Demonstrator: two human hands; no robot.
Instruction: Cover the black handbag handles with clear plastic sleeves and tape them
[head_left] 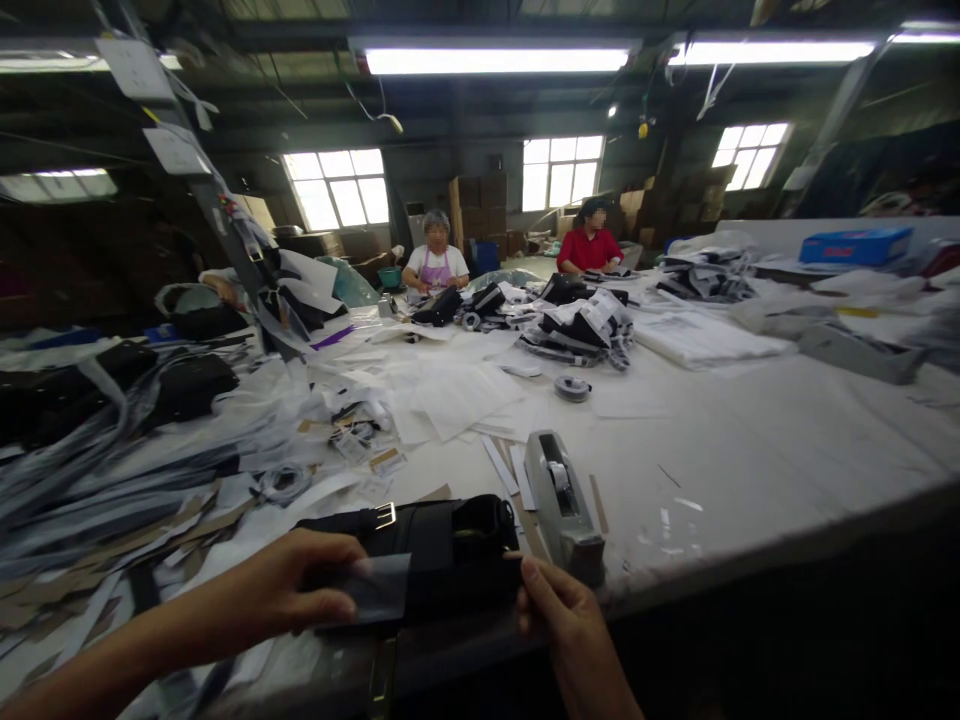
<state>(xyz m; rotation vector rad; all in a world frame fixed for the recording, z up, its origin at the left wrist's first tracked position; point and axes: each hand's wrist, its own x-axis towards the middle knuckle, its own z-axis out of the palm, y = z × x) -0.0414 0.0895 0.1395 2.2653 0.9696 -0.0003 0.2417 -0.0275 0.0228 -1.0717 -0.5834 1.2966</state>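
A black, leather-looking belt [427, 530] with a gold buckle [385, 515] lies at the table's near edge, its right part bent into a loop. My left hand [300, 585] is closed round its left part, thumb and fingers apart in height. A translucent plastic piece [382, 590] shows at those fingertips, over the black material. My right hand [562, 605] pinches the right end of the belt between thumb and forefinger. Another gold-coloured metal part [382, 665] hangs below the near edge. The undersides of the fingers are hidden.
A grey tape dispenser [562, 505] stands just beyond my right hand. Paper and card scraps [150, 540] cover the left side. A tape roll [572, 388], a wrapped black pile [581, 325] and white sheets [465, 395] lie farther back. Two people [436, 262] sit opposite.
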